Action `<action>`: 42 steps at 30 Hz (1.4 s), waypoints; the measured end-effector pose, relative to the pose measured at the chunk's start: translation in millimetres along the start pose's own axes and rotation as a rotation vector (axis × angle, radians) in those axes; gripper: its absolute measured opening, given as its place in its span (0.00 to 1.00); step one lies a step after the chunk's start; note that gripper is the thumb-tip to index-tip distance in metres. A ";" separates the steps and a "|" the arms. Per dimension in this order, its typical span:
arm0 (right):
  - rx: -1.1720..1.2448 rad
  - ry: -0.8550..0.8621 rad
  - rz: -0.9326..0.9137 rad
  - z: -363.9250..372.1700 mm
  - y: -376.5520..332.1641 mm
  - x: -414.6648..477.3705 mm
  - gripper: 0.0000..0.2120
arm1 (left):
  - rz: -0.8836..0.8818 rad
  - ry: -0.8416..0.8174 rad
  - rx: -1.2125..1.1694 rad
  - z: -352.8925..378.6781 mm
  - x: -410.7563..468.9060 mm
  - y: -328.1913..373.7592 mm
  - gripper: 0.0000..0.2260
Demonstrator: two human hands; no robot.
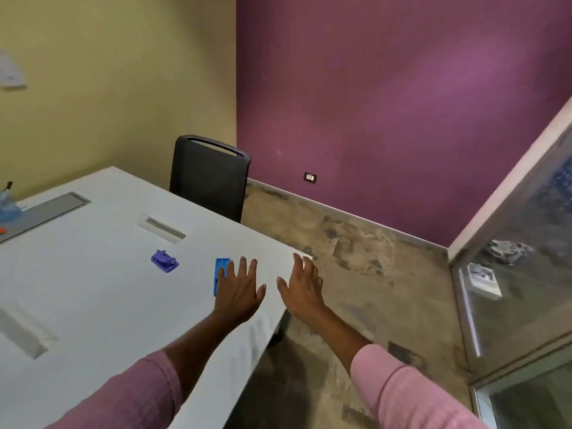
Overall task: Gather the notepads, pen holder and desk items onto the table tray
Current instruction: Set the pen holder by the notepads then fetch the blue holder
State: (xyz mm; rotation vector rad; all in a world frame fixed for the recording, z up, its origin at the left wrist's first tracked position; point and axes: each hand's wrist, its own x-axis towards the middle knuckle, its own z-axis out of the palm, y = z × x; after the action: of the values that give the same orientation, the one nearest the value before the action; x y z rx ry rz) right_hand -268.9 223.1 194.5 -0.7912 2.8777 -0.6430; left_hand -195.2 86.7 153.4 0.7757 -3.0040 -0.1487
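A flat blue rectangular desk item (pixel 220 270) lies on the white table (pixel 93 289) near its right edge. My left hand (pixel 240 289) hovers over its right side, fingers spread, holding nothing. My right hand (pixel 301 286) is open beside the table's corner, palm down, with nothing in it. A small purple stapler-like item (pixel 165 261) sits to the left of the blue one. At the far left edge stands a blue pen holder (pixel 7 205) with a pen in it, partly cut off.
A black chair (pixel 210 178) stands behind the table's far side. The table has a grey cable hatch (pixel 46 212) and recessed slots (pixel 162 231). A glass partition (pixel 520 258) is on the right, with brown floor (pixel 356 274) between.
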 end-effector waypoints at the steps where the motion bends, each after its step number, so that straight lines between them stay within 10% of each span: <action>1: -0.012 -0.015 -0.030 3.3 -1.6 13.0 0.33 | -0.024 0.007 0.000 0.2 6.6 -2.8 0.32; 28: -0.156 -0.582 -0.814 136.4 -53.0 279.1 0.39 | -0.863 -0.079 -0.111 68.4 134.7 -63.1 0.33; 42: -0.521 -0.859 -1.123 236.5 -75.9 329.0 0.41 | -0.783 -0.224 -0.254 150.4 158.6 -101.7 0.43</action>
State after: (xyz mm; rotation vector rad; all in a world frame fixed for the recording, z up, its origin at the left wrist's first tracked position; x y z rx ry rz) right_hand -471.5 -90.8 20.1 -2.0937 1.6151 0.4056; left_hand -293.7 -66.1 -4.9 1.9399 -2.5819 -0.6495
